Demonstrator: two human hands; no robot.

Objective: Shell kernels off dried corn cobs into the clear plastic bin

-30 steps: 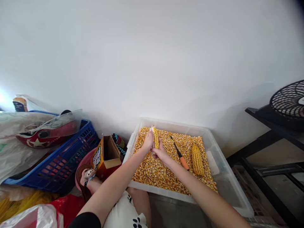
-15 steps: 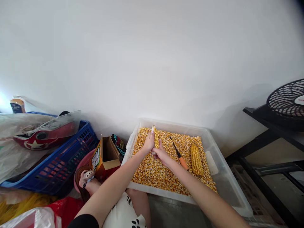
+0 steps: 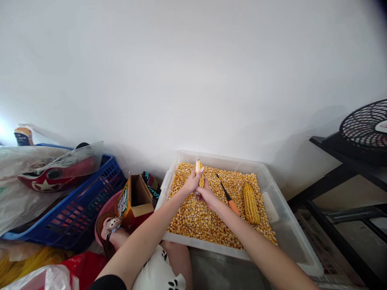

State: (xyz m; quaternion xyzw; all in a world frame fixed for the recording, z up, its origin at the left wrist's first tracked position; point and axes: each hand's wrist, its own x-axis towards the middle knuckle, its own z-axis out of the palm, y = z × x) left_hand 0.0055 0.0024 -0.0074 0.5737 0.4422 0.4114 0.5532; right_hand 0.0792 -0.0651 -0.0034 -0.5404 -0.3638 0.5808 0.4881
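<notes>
**Shelling a cob over the tub**

The corn cob (image 3: 198,171) stands upright over the far left of the clear tub (image 3: 290,237), clasped by left hand (image 3: 193,182) and right hand (image 3: 206,193). Best to keep it above the loose kernels (image 3: 196,219) so they drop inside.

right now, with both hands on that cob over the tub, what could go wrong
1. The tool with the orange handle lies on the kernels beside the right hand; its dark tip might jab a hand that drops there.
2. The left hand and right hand grip the cob near the tub's left rim, so loosened kernels may spill out.
</notes>
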